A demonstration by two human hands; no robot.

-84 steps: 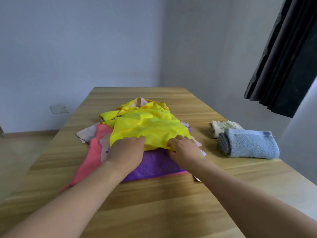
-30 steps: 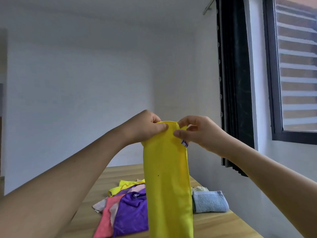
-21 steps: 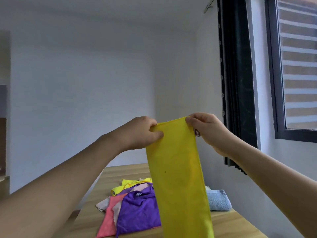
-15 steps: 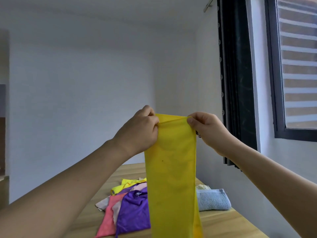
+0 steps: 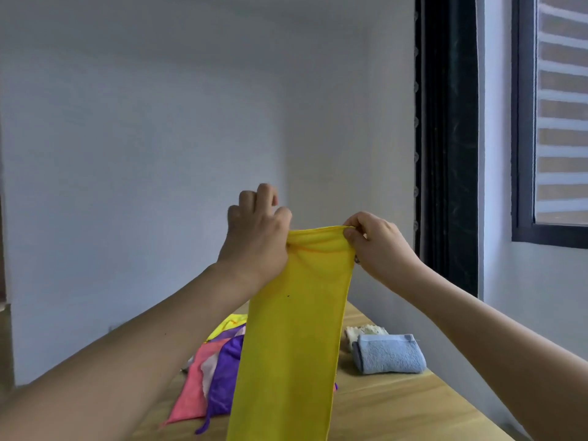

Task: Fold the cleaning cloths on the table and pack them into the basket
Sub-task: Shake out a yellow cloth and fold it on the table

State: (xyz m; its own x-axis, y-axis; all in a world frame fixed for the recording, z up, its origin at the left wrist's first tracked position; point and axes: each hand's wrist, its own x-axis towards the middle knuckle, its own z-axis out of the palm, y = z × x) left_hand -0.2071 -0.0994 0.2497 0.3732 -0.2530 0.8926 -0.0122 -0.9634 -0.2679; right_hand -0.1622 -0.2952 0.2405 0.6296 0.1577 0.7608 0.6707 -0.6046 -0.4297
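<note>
A long yellow cloth (image 5: 296, 338) hangs in the air in front of me, folded lengthwise into a narrow strip. My left hand (image 5: 254, 237) pinches its top left corner, with the other fingers lifted. At the top right corner my right hand (image 5: 375, 243) pinches the edge. Below on the wooden table (image 5: 397, 409) lies a pile of loose cloths: a pink one (image 5: 194, 386), a purple one (image 5: 226, 377) and another yellow one (image 5: 226, 326). No basket is in view.
A folded blue towel (image 5: 389, 353) lies at the table's right side, with a cream cloth (image 5: 362, 331) just behind it. A dark curtain (image 5: 445, 138) and a window (image 5: 560, 116) are on the right wall.
I lifted the yellow cloth off the pile and hold it up as a hanging strip. Over the last half second my left hand's fingers have spread upward while regripping the corner.
</note>
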